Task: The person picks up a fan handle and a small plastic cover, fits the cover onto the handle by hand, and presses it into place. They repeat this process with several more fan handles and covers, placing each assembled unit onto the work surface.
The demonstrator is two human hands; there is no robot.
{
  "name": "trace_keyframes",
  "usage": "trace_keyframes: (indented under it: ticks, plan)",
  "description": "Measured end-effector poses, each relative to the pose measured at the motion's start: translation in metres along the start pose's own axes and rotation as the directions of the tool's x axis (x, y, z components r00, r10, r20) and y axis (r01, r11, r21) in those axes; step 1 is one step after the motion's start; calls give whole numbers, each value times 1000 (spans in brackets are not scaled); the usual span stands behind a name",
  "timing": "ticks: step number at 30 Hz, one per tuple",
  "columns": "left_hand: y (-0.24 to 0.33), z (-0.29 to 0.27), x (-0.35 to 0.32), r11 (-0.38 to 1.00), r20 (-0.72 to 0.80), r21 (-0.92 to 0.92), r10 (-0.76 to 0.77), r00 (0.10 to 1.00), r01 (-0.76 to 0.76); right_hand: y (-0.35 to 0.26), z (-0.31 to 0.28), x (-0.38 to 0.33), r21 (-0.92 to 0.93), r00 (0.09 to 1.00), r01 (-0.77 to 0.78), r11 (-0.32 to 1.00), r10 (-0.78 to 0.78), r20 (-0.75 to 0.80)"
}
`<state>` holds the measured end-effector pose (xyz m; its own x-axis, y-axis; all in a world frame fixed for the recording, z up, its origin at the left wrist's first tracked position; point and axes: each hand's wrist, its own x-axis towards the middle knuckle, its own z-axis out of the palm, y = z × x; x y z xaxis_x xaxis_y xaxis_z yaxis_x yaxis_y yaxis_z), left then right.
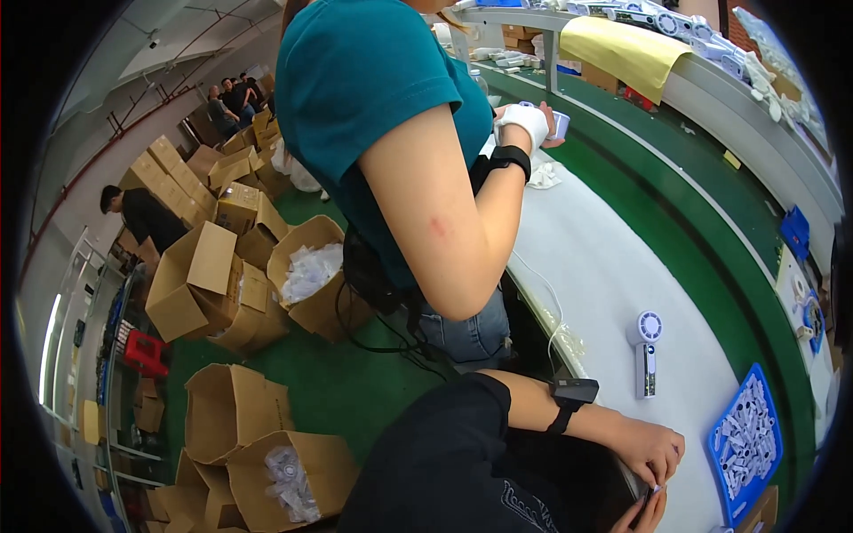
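My left hand [656, 451] reaches over the near edge of the white table, its fingers closed in a pinch. Just below it my right hand [647, 513] is partly cut off by the lower edge, also with closed fingers. Their fingertips meet at a small pale and dark piece [656, 489], too small and covered to name. Farther up the table lies a pale lavender handheld fan [647, 360] with a round head. Right of my hands stands a blue plastic basket [718, 440] filled with many small white and grey parts.
At my left a co-worker in a teal shirt [373, 80] holds a lavender item in a white-gloved hand [526, 124]. A thin cable [553, 302] runs along the white table [604, 258]. Open cardboard boxes [233, 413] stand on the green floor. A shelf across the belt carries more fans.
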<state>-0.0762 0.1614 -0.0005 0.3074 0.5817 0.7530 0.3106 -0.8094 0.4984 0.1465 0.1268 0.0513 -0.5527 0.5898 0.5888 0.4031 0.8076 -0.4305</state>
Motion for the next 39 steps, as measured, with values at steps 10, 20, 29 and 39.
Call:
trace_keyframes:
  ticks: [10,20,29,39]
  plan:
    - [2,-8,3,999,61,-32,-35,998,37,11,-13,-8,1,999,-32,999,32,23]
    - [5,-11,4,990,104,139,23,994,-37,7,-19,-5,-125,993,-30,992,44,111]
    - [16,-12,6,967,135,256,-35,990,-1,0,-18,-5,-185,993,-8,983,29,113]
    - [33,-9,-3,963,125,250,-139,982,104,3,-20,0,60,986,-166,984,165,17]
